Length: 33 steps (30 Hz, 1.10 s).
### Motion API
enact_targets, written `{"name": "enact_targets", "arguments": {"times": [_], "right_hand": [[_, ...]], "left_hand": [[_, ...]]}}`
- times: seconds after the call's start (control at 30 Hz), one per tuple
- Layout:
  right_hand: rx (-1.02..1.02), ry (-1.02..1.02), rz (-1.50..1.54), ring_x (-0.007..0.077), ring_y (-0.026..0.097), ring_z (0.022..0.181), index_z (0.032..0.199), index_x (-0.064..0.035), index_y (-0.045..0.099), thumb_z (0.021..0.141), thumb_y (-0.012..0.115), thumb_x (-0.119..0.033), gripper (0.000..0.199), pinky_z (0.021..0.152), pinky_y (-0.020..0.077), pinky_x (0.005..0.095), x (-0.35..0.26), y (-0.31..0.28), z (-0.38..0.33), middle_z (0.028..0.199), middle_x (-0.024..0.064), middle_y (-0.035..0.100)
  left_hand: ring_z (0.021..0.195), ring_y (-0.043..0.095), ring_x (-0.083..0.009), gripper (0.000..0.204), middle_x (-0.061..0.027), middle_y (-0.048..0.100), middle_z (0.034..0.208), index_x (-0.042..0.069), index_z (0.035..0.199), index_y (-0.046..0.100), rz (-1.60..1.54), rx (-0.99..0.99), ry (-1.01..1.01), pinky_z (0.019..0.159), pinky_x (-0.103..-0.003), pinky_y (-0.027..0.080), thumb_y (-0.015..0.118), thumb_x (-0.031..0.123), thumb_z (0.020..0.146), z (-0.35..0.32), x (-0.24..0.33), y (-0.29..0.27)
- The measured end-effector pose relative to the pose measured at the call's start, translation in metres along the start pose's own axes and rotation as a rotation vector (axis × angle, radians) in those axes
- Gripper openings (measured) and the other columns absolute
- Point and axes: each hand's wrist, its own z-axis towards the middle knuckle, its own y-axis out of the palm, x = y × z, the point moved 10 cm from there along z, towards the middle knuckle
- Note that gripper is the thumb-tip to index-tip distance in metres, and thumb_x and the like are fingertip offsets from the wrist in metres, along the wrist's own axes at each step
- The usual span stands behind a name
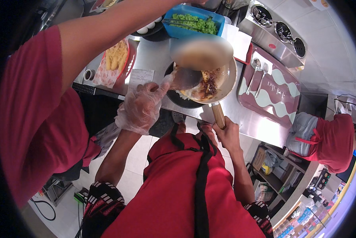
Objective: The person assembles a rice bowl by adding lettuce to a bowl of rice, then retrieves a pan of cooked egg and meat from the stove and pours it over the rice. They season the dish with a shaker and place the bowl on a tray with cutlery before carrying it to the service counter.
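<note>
Nearest the body, right hand [227, 133] clamped on wooden handle of frying pan [221, 81], tilted over black plate [177, 98]; left hand [140, 107], plastic-gloved, gripping spatula [184, 78] against fried food [206, 85]. Beyond, maroon tray [279, 93] with spoons [257, 75], blue tub of greens [194, 22].

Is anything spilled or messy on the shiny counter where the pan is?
Nothing looks spilled. The small metal frying pan is tilted over a black plate, held by the right hand, while the gloved left hand holds a spatula at the food. Two spoons lie neatly on the maroon tray.
</note>
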Motion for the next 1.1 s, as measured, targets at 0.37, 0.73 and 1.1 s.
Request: {"name": "enact_targets", "arguments": {"times": [0.37, 0.73, 1.1], "right_hand": [[0.049, 0.005, -0.087, 0.0199, 0.062, 0.048, 0.086, 0.006, 0.06, 0.086, 0.071, -0.017, 0.026, 0.048, 0.0484, 0.0354, -0.007, -0.007, -0.007, 0.058, 0.0157, 0.06], [0.052, 0.029, -0.169, 0.0345, 0.067, 0.059, 0.09, 0.0044, 0.059, 0.085, 0.072, -0.02, 0.028, 0.055, 0.0518, 0.0429, -0.016, -0.014, -0.005, 0.066, 0.0223, 0.064], [0.129, 0.03, -0.302, 0.0429, 0.067, 0.063, 0.09, 0.0021, 0.059, 0.083, 0.073, -0.019, 0.026, 0.055, 0.0523, 0.0454, -0.027, -0.024, -0.01, 0.066, 0.0237, 0.063]], "left_hand": [[0.083, 0.066, -0.032, 0.053, -0.011, 0.067, 0.098, 0.02, 0.133, 0.064, -0.012, -0.064, 0.017, 0.071, -0.044, 0.055, 0.065, 0.006, 0.083, -0.021, 0.003, 0.016], [0.083, 0.067, -0.0294, 0.045, -0.0077, 0.068, 0.098, 0.023, 0.127, 0.067, 0.073, 0.012, -0.046, 0.068, -0.043, 0.055, 0.068, 0.006, 0.085, 0.004, -0.011, 0.009], [0.086, 0.066, -0.0304, 0.052, -0.0075, 0.068, 0.102, 0.025, 0.131, 0.065, 0.169, -0.216, -0.146, 0.07, -0.044, 0.056, 0.065, 0.004, 0.083, -0.002, -0.021, 0.027]]}}
